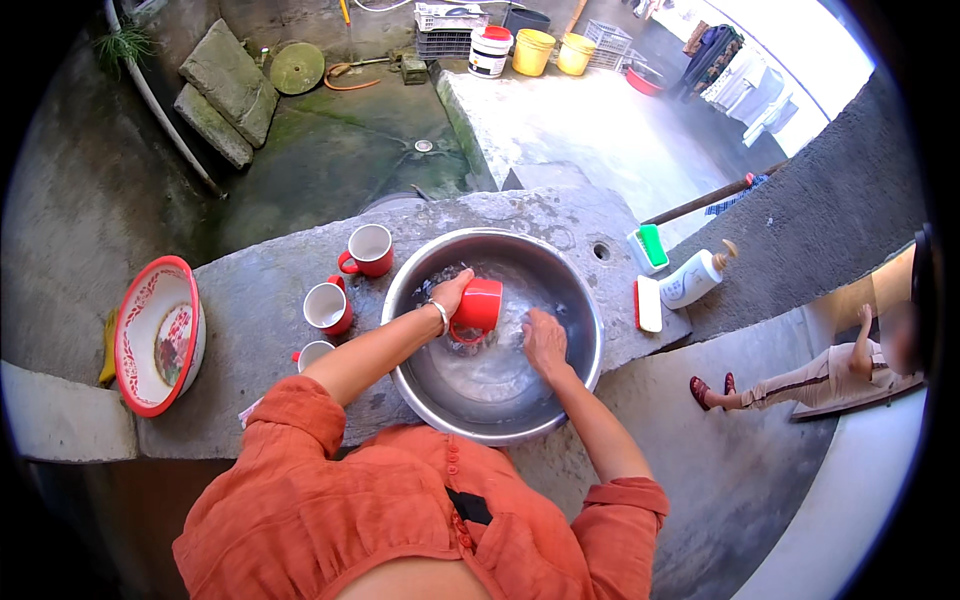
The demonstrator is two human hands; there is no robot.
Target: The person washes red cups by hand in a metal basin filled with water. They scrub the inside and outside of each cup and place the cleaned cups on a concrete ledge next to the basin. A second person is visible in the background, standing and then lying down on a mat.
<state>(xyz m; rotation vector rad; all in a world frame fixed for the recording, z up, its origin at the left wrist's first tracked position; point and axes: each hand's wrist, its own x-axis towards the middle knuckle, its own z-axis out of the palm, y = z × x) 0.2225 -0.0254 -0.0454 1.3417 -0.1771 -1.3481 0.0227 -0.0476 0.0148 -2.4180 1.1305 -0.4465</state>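
In a wide steel basin (586, 300) of water, my left hand (455, 292) grips a red mug (484, 304), tipped on its side with its handle low toward me. My right hand (545, 345) is to the right of the mug and apart from it, at the splashing water, its fingers loosely apart and partly lost in the splash; nothing shows in it. Left of the basin stand a red mug with a white inside (372, 262), a second such mug (330, 308), and a third mug (314, 352) partly behind my left forearm.
An enamel basin (190, 345) with a red rim leans on the slab's left end. To the right are a white pump bottle (692, 280), a green sponge (653, 245) in a dish and a red-and-white brush (648, 304). Buckets (534, 52) stand far off; a person (815, 375) is at right.
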